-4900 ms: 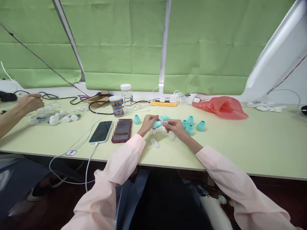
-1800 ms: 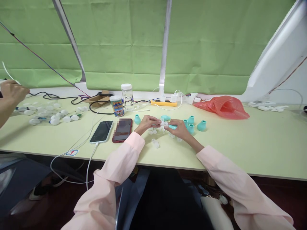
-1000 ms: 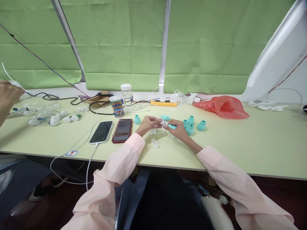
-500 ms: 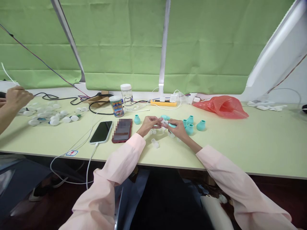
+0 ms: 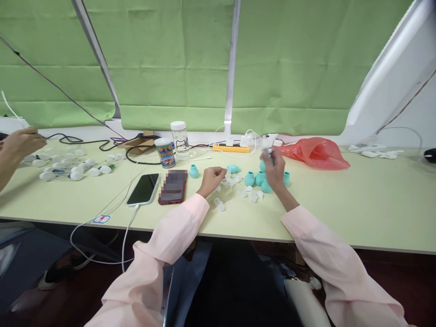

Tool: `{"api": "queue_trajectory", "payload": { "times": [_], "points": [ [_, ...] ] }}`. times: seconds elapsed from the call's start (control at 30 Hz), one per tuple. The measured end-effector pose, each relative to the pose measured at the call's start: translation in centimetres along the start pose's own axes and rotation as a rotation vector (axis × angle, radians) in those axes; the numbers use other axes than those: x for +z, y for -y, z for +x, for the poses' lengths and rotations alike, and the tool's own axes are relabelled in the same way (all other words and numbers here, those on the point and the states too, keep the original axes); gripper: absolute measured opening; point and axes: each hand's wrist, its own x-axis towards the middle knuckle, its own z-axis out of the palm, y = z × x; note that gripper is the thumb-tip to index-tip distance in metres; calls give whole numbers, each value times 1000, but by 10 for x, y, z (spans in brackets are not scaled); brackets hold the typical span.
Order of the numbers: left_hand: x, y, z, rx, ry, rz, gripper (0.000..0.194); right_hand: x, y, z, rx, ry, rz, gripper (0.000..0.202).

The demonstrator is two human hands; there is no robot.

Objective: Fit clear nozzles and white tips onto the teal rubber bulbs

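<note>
My right hand (image 5: pixel 274 167) is lifted above the pale green table (image 5: pixel 357 204), closed on a teal bulb piece with a clear tip (image 5: pixel 266 152). Below it stand several teal bulb pieces (image 5: pixel 260 178), with one more further left (image 5: pixel 194 171) and one lying on its side (image 5: pixel 233 168). My left hand (image 5: pixel 211 176) rests on the table with curled fingers. Its fingertips are at a cluster of small clear caps (image 5: pixel 229 178); whether it grips one is unclear. More clear caps (image 5: pixel 220 204) lie loose in front.
Two phones (image 5: pixel 145 188) (image 5: pixel 173 185) lie left of my hands, one on a white cable. A printed can (image 5: pixel 165 153), clear bottle (image 5: pixel 179 137), yellow power strip (image 5: pixel 230 146) and red bag (image 5: pixel 315 152) line the back. A co-worker's hand (image 5: pixel 20 143) is over white caps (image 5: pixel 76 165).
My hands have separated. The right hand rose up and to the right with the teal piece; the left hand stayed low by the clear caps. One more teal piece stands among those on the table.
</note>
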Motion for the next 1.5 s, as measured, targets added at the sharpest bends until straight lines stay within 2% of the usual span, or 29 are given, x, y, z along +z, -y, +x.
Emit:
{"api": "queue_trajectory", "payload": {
  "times": [0.07,0.17,0.23,0.3,0.43,0.63,0.73,0.93,1.07,1.17,1.23,1.3,1.37,1.43,1.5],
  "points": [
    [2,2,-2,89,31,240,28,-13,-15,13,-44,-135,-100,24],
    [5,1,-6,195,110,463,27,-37,-43,30,-110,-304,-310,26],
    [7,0,-8,251,160,538,29,-55,-63,39,-87,-355,-410,29],
    [8,0,-10,288,200,579,31,-73,-81,45,2,-388,-499,28],
    [10,-2,-11,310,261,617,32,-95,-105,45,347,-351,-691,26],
    [13,-3,-12,372,316,632,31,-100,-117,38,747,-122,-836,24],
    [13,-2,-13,365,305,652,30,-100,-118,39,817,-106,-833,30],
    [12,-4,-12,267,290,706,26,-98,-117,40,784,-168,-845,33],
    [5,-4,-8,160,215,727,29,-97,-116,39,704,-265,-783,43],
    [-2,-5,-4,107,191,731,29,-95,-111,38,577,-388,-732,45],
    [-5,-6,-2,88,191,735,29,-91,-104,37,409,-462,-697,42],
    [-7,-7,-2,90,221,732,26,-82,-93,35,161,-485,-663,37],
    [-6,-6,-4,111,272,725,23,-68,-79,30,-115,-429,-620,32],
    [-3,-4,-6,146,314,725,23,-51,-62,20,-318,-342,-566,29],
    [0,-1,-8,182,332,740,24,-33,-43,5,-476,-100,-521,27]
  ]
}}
